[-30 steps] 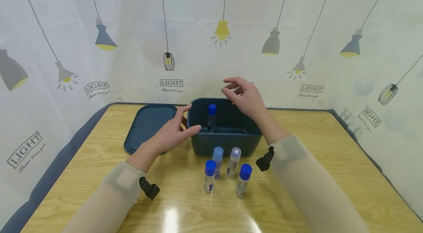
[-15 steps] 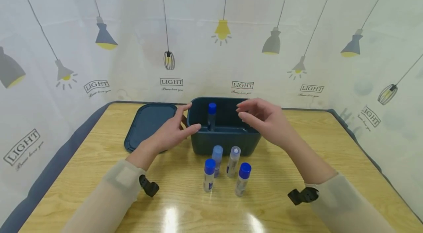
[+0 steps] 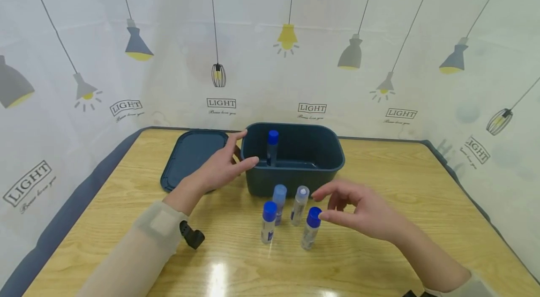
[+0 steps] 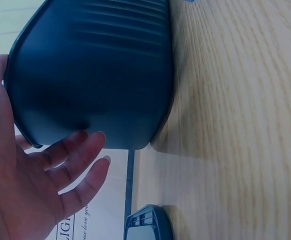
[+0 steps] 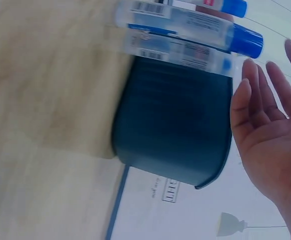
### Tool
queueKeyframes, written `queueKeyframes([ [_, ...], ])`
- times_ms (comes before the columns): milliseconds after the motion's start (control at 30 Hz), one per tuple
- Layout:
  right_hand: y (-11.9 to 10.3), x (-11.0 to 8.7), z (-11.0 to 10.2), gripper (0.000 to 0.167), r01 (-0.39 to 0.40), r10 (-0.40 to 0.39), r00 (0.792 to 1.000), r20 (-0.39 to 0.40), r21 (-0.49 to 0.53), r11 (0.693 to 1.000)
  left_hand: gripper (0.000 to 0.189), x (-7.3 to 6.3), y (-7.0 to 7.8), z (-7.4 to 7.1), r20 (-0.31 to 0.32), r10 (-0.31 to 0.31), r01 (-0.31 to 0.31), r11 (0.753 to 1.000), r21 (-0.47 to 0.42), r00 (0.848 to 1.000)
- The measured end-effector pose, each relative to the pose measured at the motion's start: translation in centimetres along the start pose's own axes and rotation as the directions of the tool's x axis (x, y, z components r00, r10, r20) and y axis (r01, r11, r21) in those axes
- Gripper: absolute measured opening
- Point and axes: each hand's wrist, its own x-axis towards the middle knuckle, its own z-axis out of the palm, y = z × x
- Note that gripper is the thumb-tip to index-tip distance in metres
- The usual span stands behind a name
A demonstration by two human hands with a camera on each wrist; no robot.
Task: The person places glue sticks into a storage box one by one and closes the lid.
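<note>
A dark blue-green bin [image 3: 291, 180] stands at the back of the table. My left hand [image 3: 219, 166] holds its left end, thumb over the rim and fingers against the outer wall [image 4: 100, 95]. One blue-capped glue stick [image 3: 272, 147] stands upright inside the bin. In front of the bin, several glue sticks stand upright: a front-left one [image 3: 268, 222], a pale-blue-topped one [image 3: 279, 203], a clear-topped one [image 3: 299, 205] and a front-right one [image 3: 311, 227]. My right hand [image 3: 363, 205] hovers beside the front-right stick, holding nothing, its thumb near the blue cap.
The bin's matching lid [image 3: 194, 156] lies flat on the wooden table [image 3: 401, 170], left of the bin and partly behind my left hand. A white curtain [image 3: 253, 44] printed with lamps hangs behind the table and along its sides.
My right hand has come from above the bin's right end, out to the right and down towards me, to the glue sticks. My left hand stays at the bin.
</note>
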Motion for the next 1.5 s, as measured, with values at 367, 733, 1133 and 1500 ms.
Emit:
queueKeyframes([
  [367,1.5,-0.7,1.4,0.037,-0.073,0.06,0.989,0.137,0.089,0.993,0.098,0.1,-0.1,0.1,0.001,0.002,-0.002,1.0,-0.006,1.0],
  [733,2.0,-0.7,2.2,0.035,-0.085,0.068,0.986,0.154,0.108,0.99,0.096,0.0,-0.1,0.1,-0.006,0.01,-0.01,1.0,-0.015,1.0],
  [1133,1.1,-1.3,1.7,0.034,-0.015,0.003,0.992,0.127,0.094,0.996,0.095,-0.1,0.1,0.0,0.002,0.0,0.0,1.0,-0.019,1.0],
  [1500,-1.7,-1.7,-0.4,0.043,0.164,-0.16,0.986,-0.054,0.073,0.984,0.094,-0.1,0.1,0.0,-0.002,-0.005,0.005,1.0,-0.018,1.0],
])
